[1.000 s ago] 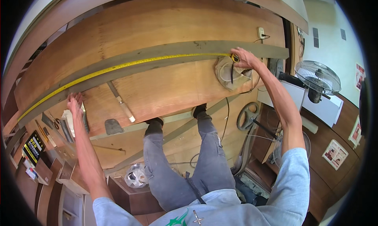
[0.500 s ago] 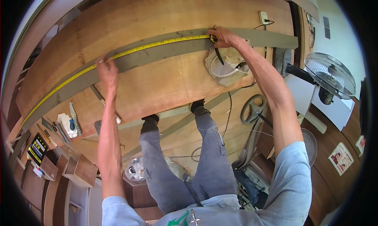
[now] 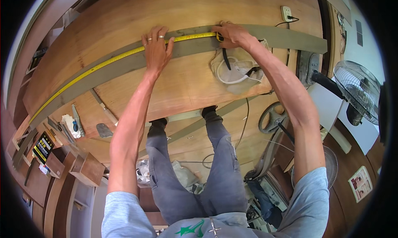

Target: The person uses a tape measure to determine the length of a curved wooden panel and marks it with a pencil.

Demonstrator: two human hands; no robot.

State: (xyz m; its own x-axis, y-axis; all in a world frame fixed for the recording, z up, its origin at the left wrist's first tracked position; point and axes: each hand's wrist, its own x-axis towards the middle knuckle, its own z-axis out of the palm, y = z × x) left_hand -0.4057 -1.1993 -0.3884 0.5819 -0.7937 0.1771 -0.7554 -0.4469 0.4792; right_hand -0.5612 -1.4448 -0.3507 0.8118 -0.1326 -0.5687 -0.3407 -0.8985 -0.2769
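- The tape measure (image 3: 219, 37) sits on a long grey-green strip (image 3: 286, 36), near the right part of the counter (image 3: 232, 10); its yellow blade (image 3: 191, 36) runs left along the strip.
- The right hand (image 3: 233, 34) has its fingers wrapped around the case, likely to keep it from sliding or pulling the blade back in.
- The left hand (image 3: 157, 49) lies across the blade and strip, its fingers extended rather than clenched, probably steadying the blade against the strip; how hard it presses I cannot tell.
- The blade follows the strip's length, which seems to keep it straight; whether its far end hooks the strip's edge is too small to tell.
- A beige fabric item (image 3: 242, 65) with a black strap lies just below the right hand, and a pale-handled flat tool (image 3: 108, 113) lies nearer the person than the strip, both apparently set aside to leave the strip uncovered.
- Writing: the blade's marks are too fine to read. A black-and-yellow packet (image 3: 42, 148) at far left bears bold lettering, a pale framed sheet (image 3: 360, 184) at right shows reddish print too small to read, and the grey shirt has a green graphic (image 3: 191, 229).
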